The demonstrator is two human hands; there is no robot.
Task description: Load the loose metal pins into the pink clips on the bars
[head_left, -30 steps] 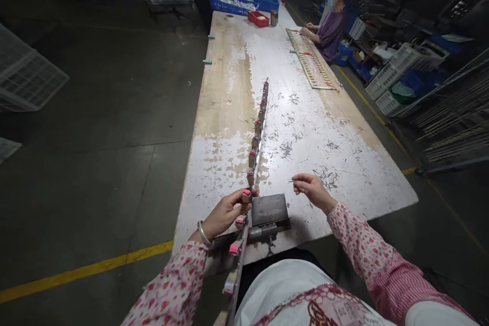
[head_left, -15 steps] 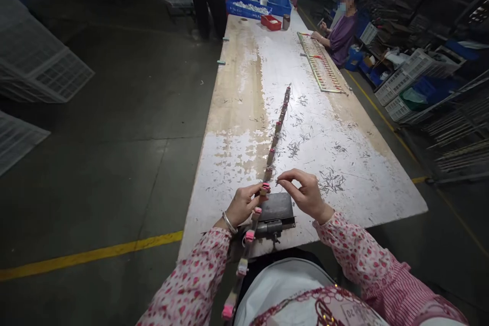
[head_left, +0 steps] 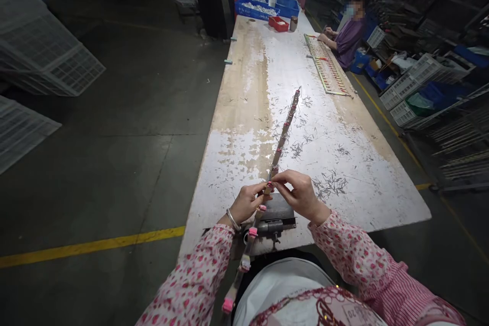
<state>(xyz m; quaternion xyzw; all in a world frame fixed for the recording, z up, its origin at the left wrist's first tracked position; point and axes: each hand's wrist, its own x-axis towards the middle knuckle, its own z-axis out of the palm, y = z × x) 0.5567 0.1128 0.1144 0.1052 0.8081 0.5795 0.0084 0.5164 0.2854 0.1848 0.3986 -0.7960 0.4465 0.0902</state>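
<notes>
A long, narrow stick (head_left: 282, 141) with pink bands along it runs from beside my lap up over the table. My left hand (head_left: 244, 204), with a bangle at the wrist, pinches the stick near a pink band (head_left: 270, 184). From the other side, my right hand (head_left: 301, 194) brings its closed thumb and forefinger to the same band. What sits between those fingertips is too small to make out. Under the stick, a dark metal plate on a clamp-like fixture (head_left: 277, 209) is fixed at the table's near edge. Thin wire-like pieces (head_left: 331, 184) lie scattered to the right.
The worn white table (head_left: 240, 158) stretches far ahead. A person in purple (head_left: 349, 38) works at a slatted frame (head_left: 328, 69) on its right side. Blue baskets (head_left: 255, 10) and a red tray (head_left: 278, 24) stand farther back. White crates (head_left: 410, 81) are stacked at right.
My right hand has moved left, from beside the stick onto its pink band. My left hand keeps its hold, and the view has shifted slightly.
</notes>
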